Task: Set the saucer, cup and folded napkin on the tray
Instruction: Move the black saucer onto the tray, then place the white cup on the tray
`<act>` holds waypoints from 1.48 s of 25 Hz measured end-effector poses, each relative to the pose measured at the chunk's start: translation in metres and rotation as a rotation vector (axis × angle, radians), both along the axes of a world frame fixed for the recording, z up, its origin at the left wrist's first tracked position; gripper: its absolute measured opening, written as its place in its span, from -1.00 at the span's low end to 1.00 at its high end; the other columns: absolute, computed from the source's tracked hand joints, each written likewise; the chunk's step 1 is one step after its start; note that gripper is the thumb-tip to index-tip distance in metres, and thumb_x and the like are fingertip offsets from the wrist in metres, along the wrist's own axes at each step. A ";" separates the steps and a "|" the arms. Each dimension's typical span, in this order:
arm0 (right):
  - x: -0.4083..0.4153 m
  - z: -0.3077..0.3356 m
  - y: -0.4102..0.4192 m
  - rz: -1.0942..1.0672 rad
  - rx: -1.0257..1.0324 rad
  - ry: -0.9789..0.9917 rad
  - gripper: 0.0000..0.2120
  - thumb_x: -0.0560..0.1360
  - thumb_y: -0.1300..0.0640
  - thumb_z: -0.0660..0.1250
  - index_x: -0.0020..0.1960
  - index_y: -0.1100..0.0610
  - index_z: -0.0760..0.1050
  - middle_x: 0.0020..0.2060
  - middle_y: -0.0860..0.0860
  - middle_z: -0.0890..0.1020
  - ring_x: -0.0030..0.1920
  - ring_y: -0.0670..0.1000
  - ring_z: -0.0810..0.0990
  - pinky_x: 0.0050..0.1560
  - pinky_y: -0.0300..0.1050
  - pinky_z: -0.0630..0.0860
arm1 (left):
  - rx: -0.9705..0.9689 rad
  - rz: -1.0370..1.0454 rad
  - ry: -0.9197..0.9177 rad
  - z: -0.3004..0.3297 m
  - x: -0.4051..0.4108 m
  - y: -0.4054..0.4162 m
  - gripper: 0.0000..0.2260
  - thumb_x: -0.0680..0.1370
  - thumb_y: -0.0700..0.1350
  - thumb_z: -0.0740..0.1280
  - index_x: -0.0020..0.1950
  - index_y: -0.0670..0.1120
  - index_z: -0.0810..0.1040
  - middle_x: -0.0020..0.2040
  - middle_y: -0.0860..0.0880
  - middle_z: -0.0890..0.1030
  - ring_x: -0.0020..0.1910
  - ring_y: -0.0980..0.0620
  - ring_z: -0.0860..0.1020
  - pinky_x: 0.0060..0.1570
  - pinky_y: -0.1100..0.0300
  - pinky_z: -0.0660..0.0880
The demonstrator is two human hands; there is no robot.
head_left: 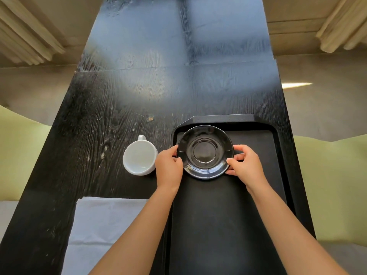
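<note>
Black saucer [205,151] sits at the far left end of the black tray [228,225]. My left hand [168,169] and right hand [245,165] each have a grip clenched on its rim. White cup [139,155] stands on the table [95,126], just left of the tray. Folded napkin [107,231] lies nearer, also off the tray.

no readable text, no labels or brands, no numbers (tray [278,147], cup [139,157], saucer [205,151] all unmarked)
</note>
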State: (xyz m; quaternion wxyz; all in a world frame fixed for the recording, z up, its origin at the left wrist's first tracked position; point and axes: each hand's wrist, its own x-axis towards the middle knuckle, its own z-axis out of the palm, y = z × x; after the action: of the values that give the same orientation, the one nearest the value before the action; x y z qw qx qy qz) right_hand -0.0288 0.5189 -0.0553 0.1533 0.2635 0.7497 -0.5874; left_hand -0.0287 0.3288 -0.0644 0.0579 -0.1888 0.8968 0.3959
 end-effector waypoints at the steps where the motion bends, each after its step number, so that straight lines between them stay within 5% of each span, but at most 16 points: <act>1: 0.000 0.001 0.000 0.005 0.001 -0.004 -0.66 0.48 0.38 0.29 0.19 0.10 0.44 -0.24 0.11 0.57 -0.15 0.06 0.64 -0.32 -0.21 0.59 | 0.005 0.006 -0.001 0.001 0.001 0.001 -0.61 0.49 -0.32 0.24 0.30 -0.10 0.51 -0.11 -0.24 0.64 -0.25 -0.09 0.57 -0.05 0.17 0.52; 5: 0.002 0.003 0.001 0.077 0.065 -0.038 -0.62 0.50 0.28 0.31 0.29 0.10 0.38 -0.20 0.07 0.60 -0.19 0.04 0.64 -0.14 -0.07 0.63 | 0.071 -0.033 -0.027 0.018 0.010 0.004 -0.64 0.54 -0.25 0.25 0.35 -0.14 0.45 0.06 -0.08 0.61 -0.02 0.04 0.56 0.06 0.20 0.45; 7: 0.005 0.008 0.002 0.133 0.268 0.004 -0.60 0.50 0.17 0.32 0.32 0.11 0.37 -0.10 0.03 0.59 -0.13 0.04 0.60 -0.05 -0.02 0.56 | 0.091 -0.094 -0.042 0.030 0.023 -0.004 -0.63 0.56 -0.18 0.27 0.37 -0.12 0.41 0.19 -0.04 0.56 0.13 0.08 0.53 0.10 0.30 0.41; 10: 0.016 0.025 -0.016 0.186 0.600 0.297 -0.63 0.49 0.16 0.34 0.28 0.11 0.42 0.13 0.08 0.48 0.06 0.08 0.50 -0.07 -0.12 0.39 | 0.048 -0.192 0.160 0.054 0.049 -0.033 -0.73 0.54 -0.21 0.30 0.24 -0.09 0.53 0.09 0.02 0.60 0.00 0.20 0.53 0.00 0.51 0.42; 12: 0.020 0.034 -0.049 0.381 0.652 0.546 -0.59 0.45 0.20 0.39 0.28 0.14 0.45 0.22 0.11 0.49 0.16 0.13 0.46 -0.05 -0.10 0.44 | -0.208 -0.298 0.326 0.054 0.059 -0.070 -0.75 0.50 -0.19 0.32 0.18 -0.14 0.56 0.09 -0.02 0.59 0.05 0.10 0.52 0.08 0.40 0.42; 15: 0.016 0.023 -0.100 0.823 0.721 0.809 -0.50 0.34 0.22 0.49 0.26 0.15 0.50 0.29 0.16 0.50 0.13 0.20 0.53 -0.15 0.02 0.58 | -0.524 -0.512 0.296 0.039 0.058 -0.123 -0.66 0.40 -0.17 0.44 0.16 -0.18 0.56 0.17 -0.17 0.57 0.21 -0.15 0.50 0.15 0.00 0.47; 19: 0.004 0.007 -0.135 1.080 0.770 0.875 -0.52 0.25 0.26 0.54 0.15 0.17 0.56 0.14 0.16 0.62 -0.08 0.19 0.61 -0.40 -0.01 0.61 | -0.595 -0.632 0.255 0.026 0.055 -0.142 -0.65 0.26 -0.23 0.55 0.01 -0.19 0.61 0.02 -0.13 0.64 0.17 -0.21 0.54 -0.01 -0.06 0.58; 23: -0.005 -0.008 -0.148 1.139 0.799 0.891 -0.82 0.29 0.32 0.47 -0.13 0.26 0.54 -0.16 0.19 0.62 -0.34 0.22 0.56 -0.48 0.02 0.55 | -0.537 -0.558 0.356 0.018 0.053 -0.140 -0.77 0.28 -0.27 0.54 -0.13 -0.19 0.60 -0.13 -0.09 0.65 0.09 -0.21 0.57 -0.14 0.04 0.61; 28: -0.008 -0.011 -0.149 1.092 0.831 1.028 -0.82 0.25 0.36 0.49 -0.30 0.26 0.48 -0.38 0.16 0.54 -0.53 0.15 0.47 -0.60 -0.07 0.47 | -0.508 -0.473 0.424 0.012 0.051 -0.137 -0.89 0.37 -0.24 0.47 -0.21 -0.18 0.56 -0.20 -0.08 0.63 0.06 -0.15 0.56 -0.27 0.07 0.59; 37: 0.095 0.030 -0.086 0.843 0.840 1.070 -0.78 0.53 0.09 0.27 -0.19 0.18 0.59 -0.21 0.05 0.69 -0.33 0.07 0.63 -0.47 -0.07 0.56 | -0.459 -0.663 0.607 0.039 0.116 -0.105 -0.88 0.47 -0.14 0.41 -0.08 -0.18 0.63 -0.06 -0.09 0.68 0.12 -0.11 0.58 0.05 0.15 0.54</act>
State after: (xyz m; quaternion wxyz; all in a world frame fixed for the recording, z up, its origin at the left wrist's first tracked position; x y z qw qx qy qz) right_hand 0.0660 0.4333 -0.0258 -0.1301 -0.3236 0.9166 -0.1954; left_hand 0.0869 0.2237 -0.0254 -0.1260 0.2220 0.9489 0.1858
